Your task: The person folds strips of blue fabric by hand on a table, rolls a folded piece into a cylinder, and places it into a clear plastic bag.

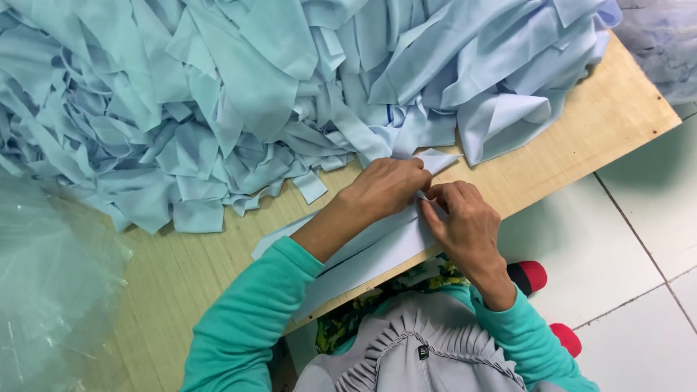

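Grey pleated headscarf (417,345) at bottom centre; above it, left hand (385,190) and right hand (465,221) pinch closed on a pale blue fabric strip (377,250), folding its end on the table (581,138).

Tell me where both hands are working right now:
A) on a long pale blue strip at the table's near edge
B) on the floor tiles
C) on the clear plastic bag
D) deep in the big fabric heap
A: the left hand and right hand pinch the pale blue strip lying on the wooden table, just below the fabric heap.

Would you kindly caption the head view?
Both hands, left hand and right hand, pinch a pale blue fabric strip beside a fabric pile.
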